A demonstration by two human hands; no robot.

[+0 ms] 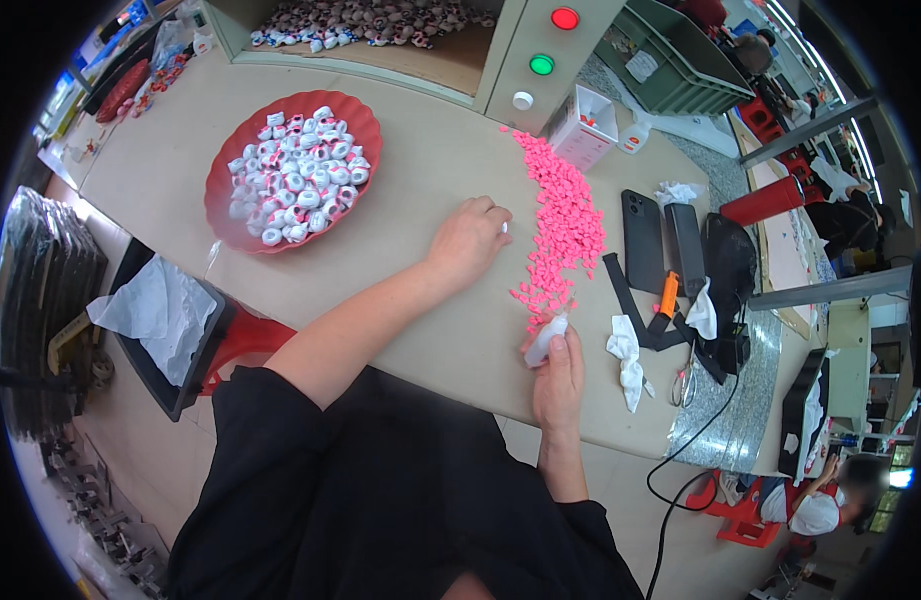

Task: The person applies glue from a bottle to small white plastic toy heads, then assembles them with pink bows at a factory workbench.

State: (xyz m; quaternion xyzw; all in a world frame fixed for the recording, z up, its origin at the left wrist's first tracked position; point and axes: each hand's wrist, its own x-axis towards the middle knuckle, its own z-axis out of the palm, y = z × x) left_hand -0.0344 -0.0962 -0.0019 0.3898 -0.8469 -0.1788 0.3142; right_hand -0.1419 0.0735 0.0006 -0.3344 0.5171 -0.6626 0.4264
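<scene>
Close to the near edge of the table (pixel 410 170), the right hand (pixel 560 378) is wrapped around a white squeeze bottle (pixel 548 342); its long axis slants, nozzle pointing rightward and toward the far edge, over strewn pink pieces (pixel 568 222). Farther in, well apart, the left hand (pixel 467 242) curls, fingertips pinched on a small white piece (pixel 505 228), mostly hidden. Toward the far left corner sits a red scalloped bowl (pixel 221 200).

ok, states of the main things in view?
Left hand: fingers curled, small white piece at tips
Right hand: fingers around squeeze bottle
Squeeze bottle: tilted, nozzle toward pink pieces
Pink pieces: loose, spread
Scalloped red bowl: heaped with white-and-pink pieces
Smartphone: back up
White box: open-topped
Cabinet: open-fronted, pieces inside
Red button, green button: can't tell if lit
</scene>
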